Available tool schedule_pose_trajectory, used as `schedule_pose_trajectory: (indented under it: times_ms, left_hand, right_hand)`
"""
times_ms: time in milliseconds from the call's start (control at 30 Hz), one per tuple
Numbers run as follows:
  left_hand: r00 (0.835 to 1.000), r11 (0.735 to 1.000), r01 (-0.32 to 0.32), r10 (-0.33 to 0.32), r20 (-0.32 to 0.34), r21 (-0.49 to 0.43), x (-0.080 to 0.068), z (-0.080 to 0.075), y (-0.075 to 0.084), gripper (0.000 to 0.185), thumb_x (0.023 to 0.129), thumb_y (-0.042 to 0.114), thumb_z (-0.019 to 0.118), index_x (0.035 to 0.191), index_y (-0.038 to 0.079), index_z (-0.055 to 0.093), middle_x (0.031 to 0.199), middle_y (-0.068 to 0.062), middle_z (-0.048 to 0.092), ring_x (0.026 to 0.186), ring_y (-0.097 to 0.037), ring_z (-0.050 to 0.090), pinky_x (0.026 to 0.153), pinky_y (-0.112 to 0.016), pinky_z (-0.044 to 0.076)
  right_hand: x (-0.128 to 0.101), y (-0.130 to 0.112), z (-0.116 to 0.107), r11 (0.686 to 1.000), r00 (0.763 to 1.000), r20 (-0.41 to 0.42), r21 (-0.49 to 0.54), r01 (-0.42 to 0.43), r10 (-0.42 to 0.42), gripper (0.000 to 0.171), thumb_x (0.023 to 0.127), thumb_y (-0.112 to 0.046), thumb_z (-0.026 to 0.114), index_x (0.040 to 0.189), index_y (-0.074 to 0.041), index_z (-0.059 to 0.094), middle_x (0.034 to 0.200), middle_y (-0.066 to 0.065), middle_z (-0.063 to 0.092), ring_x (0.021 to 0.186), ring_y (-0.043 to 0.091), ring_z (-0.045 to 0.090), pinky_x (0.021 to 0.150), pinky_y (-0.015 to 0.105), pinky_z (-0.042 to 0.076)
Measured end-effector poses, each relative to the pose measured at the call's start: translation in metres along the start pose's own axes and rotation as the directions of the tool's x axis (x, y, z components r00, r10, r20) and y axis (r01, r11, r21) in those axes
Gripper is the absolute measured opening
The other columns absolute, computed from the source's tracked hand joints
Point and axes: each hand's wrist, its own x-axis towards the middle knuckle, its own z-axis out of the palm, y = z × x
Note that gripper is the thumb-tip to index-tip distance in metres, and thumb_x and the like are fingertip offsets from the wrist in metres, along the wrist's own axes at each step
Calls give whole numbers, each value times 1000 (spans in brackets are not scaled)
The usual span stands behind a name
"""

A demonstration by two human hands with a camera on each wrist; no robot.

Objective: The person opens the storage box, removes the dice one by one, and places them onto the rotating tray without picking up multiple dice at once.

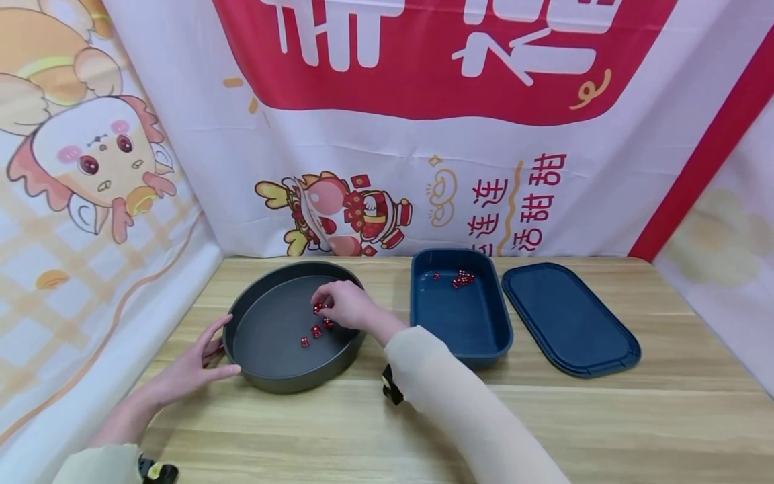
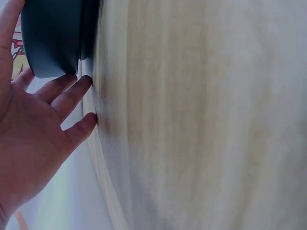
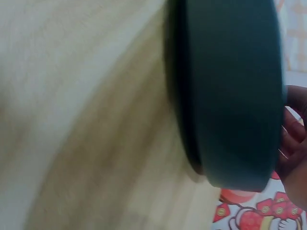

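A round dark grey pan sits on the left part of the wooden table. My left hand rests against its outer left side, fingers spread and fairly straight; in the left wrist view, the left hand has its fingertips by the pan's wall. Inside the pan, my right hand reaches down with bent fingers and pinches a red die between thumb and fingertips. Several other red dice lie just below it on the pan floor. In the right wrist view the pan's wall hides the fingertips.
A dark blue rectangular container stands right of the pan, with several red dice towards its far end. Its flat blue lid lies on the table farther right. A printed cloth hangs behind the table.
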Motion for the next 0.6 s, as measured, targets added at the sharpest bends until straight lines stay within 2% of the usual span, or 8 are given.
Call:
schedule_pose_trajectory:
  times_ms: [167,367,600]
  left_hand:
    - [1000,1000,17,-17,-1,8,-1,-2,2,98,88,19,74,155,7,5,139,-49,25,124,-59,36,98,-64,35]
    - [1000,1000,18,-18,-5,22,0,-1,2,97,87,19,75,155,6,6,138,-47,28,124,-57,38,99,-63,35]
    - [1000,1000,8,-8,-7,18,1,-2,1,96,87,16,75,155,5,7,137,-47,30,124,-57,39,99,-62,35]
  right_hand:
    - [7,2,15,999,1000,-5,-41,-1,1,17,91,-14,70,108,-15,72,92,-7,66,83,4,57,77,18,48]
    - [13,0,23,992,1000,2,-128,10,-9,18,92,-16,70,109,-18,73,96,-8,67,88,4,57,85,21,46]
    - [15,-1,25,992,1000,26,-124,-5,8,19,92,-15,69,110,-18,74,101,-7,68,92,5,57,92,23,46]
